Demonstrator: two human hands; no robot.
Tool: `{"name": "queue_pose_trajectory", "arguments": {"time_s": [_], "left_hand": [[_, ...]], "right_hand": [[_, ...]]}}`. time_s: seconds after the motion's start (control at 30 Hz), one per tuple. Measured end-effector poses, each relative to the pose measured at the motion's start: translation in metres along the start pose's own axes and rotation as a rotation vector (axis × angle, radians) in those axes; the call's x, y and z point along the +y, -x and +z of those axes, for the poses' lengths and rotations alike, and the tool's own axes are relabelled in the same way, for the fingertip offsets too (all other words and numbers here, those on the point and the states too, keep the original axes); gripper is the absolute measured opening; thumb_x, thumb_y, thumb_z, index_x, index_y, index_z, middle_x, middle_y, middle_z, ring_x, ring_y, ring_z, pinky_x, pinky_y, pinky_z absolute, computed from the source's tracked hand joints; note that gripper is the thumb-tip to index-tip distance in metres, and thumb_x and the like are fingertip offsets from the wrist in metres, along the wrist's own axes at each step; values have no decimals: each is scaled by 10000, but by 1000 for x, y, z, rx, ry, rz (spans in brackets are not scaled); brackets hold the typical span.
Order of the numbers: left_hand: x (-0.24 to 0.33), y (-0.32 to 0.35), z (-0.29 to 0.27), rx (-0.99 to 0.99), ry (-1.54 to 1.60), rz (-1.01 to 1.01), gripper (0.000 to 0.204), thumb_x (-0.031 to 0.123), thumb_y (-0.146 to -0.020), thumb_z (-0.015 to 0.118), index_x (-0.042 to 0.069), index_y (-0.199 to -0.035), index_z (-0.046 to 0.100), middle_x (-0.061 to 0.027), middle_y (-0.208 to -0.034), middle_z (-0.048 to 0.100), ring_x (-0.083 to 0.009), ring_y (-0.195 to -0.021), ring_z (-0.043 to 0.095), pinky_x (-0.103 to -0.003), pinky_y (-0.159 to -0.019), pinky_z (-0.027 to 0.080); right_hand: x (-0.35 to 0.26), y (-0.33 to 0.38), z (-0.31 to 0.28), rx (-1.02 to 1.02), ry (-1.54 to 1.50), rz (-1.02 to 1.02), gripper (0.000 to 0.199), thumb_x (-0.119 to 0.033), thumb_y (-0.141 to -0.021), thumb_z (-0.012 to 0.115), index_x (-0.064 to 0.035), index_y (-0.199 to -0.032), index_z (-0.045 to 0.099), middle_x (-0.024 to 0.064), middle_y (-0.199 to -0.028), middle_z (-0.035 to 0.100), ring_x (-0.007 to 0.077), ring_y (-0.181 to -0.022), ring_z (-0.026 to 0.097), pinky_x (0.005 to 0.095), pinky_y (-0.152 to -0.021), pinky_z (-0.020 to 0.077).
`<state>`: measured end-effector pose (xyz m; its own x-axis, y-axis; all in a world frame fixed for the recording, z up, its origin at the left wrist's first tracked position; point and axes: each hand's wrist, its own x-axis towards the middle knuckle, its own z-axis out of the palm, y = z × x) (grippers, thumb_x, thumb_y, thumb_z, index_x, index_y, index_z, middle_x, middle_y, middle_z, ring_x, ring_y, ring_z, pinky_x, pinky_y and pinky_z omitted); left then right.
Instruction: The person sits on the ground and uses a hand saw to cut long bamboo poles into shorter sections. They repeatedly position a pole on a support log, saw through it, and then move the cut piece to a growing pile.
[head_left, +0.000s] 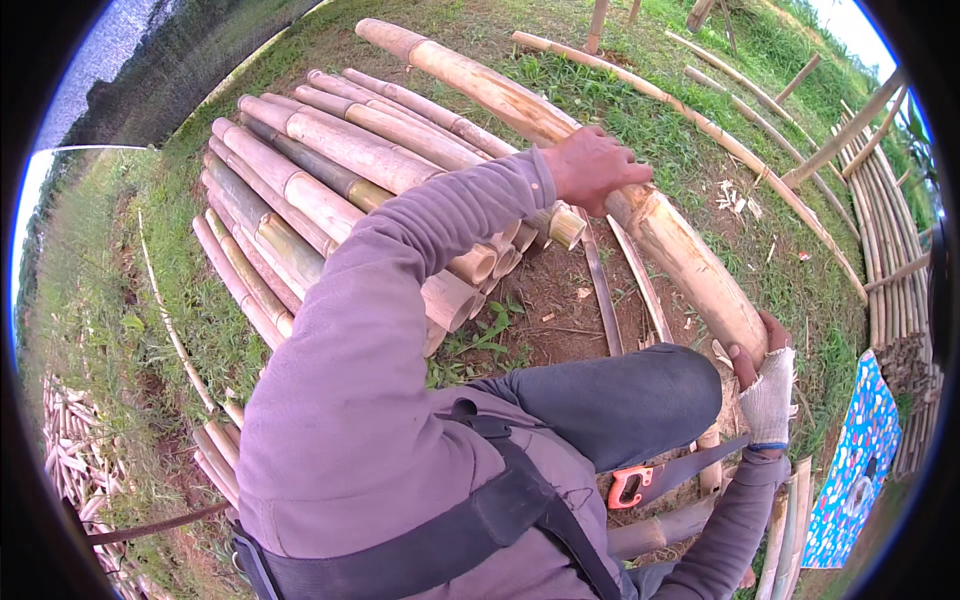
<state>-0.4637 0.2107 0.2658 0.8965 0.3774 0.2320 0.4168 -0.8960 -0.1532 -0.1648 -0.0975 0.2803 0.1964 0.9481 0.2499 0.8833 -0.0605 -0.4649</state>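
A thick, pale bamboo pole (690, 255) runs slantwise from the upper middle of the view down to my right side. My bare left hand (595, 170) is wrapped over the top of it around its middle. At its near end, my right hand (765, 390), in a whitish knitted glove with the fingertips showing, grips the pole from below and the side. My bent knee in dark trousers is just beside that end. Below the knee lies a handsaw (650, 482) with an orange handle, its blade pointing toward my right wrist and partly resting across bamboo.
A stack of cut bamboo poles (330, 190) lies on the grass to the left. Long split strips (603, 280) lie on bare soil. At the right are a bamboo fence (890, 230) and a colourful patterned sheet (850, 470). More bamboo pieces (75, 440) are piled at the far left.
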Motion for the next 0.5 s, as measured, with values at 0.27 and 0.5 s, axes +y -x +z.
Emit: {"name": "queue_pose_trajectory", "arguments": {"time_s": [0.27, 0.5], "left_hand": [[-112, 211, -42, 6, -203, -373, 842, 288, -653, 950, 251, -1418, 602, -12, -1330, 698, -237, -1254, 674, -524, -1108, 426], [-179, 372, -45, -277, -404, -804, 858, 190, -729, 919, 301, -1486, 531, 30, -1453, 626, -210, -1434, 537, -638, -1218, 311]], "right_hand": [[-167, -73, 102, -81, -43, -342, 626, -307, -945, 803, -1, -1435, 562, 262, -1254, 617, 432, -1109, 651, 496, -945, 535], [-219, -61, 149, -154, 18, -518, 797, -354, -923, 819, -49, -1574, 473, 300, -1446, 570, 490, -1261, 621, 560, -1045, 512]]}}
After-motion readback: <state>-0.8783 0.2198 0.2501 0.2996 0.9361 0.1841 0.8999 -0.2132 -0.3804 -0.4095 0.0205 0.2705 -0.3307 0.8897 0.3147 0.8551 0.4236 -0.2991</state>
